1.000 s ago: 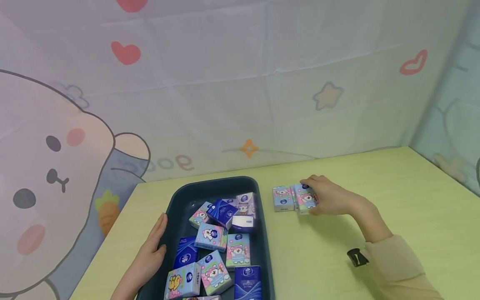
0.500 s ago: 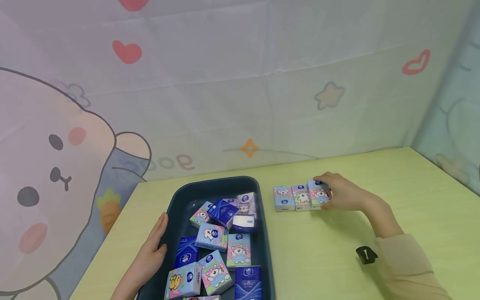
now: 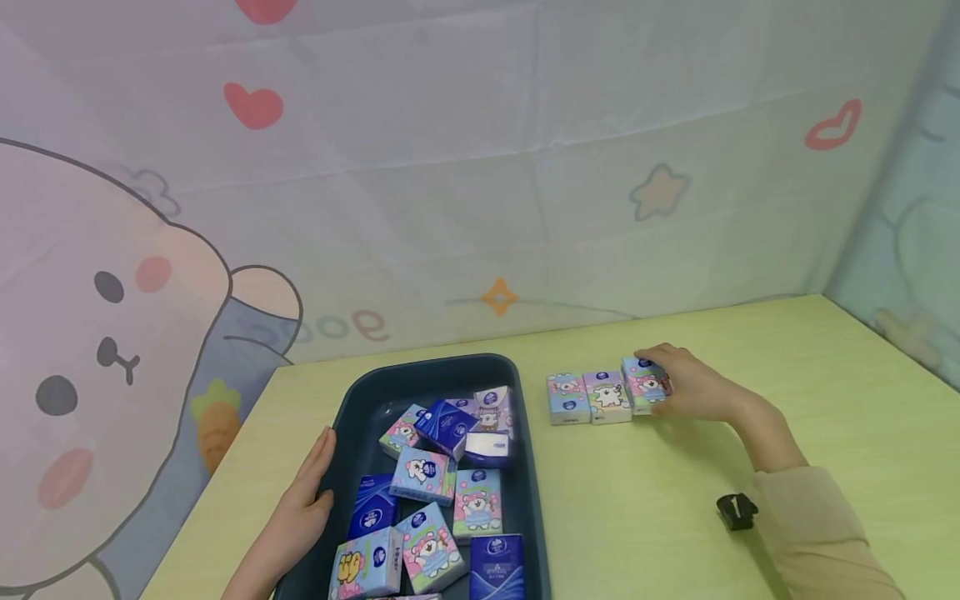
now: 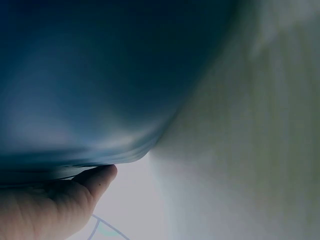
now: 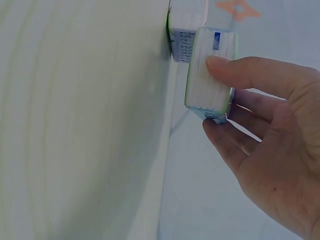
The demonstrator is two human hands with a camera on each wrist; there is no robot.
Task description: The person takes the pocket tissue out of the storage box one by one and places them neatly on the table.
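In the head view, my right hand [image 3: 697, 386] pinches a small blue-and-pink pocket tissue pack [image 3: 643, 383] between thumb and fingers. Close to its left, a lilac tissue pack [image 3: 608, 397] and a light blue one [image 3: 567, 398] lie side by side on the table. The right wrist view shows the thumb on the side of the held pack [image 5: 210, 85], which is slightly above the table. With fingers straight, my left hand [image 3: 294, 508] rests along the left rim of a dark teal tray [image 3: 534, 500]; its outer wall [image 4: 100, 90] fills much of the left wrist view.
Several tissue packs lie jumbled in the tray, some cartoon-printed [image 3: 430, 546] and some dark blue [image 3: 497, 568]. A printed cloth [image 3: 450, 183] hangs behind the yellow table [image 3: 637, 517]. A black clip [image 3: 737, 511] shows beside the right sleeve.
My right hand has moved rightward with its tissue pack, uncovering the lilac pack, which now lies in full view beside the light blue one. The left hand has stayed at the tray.
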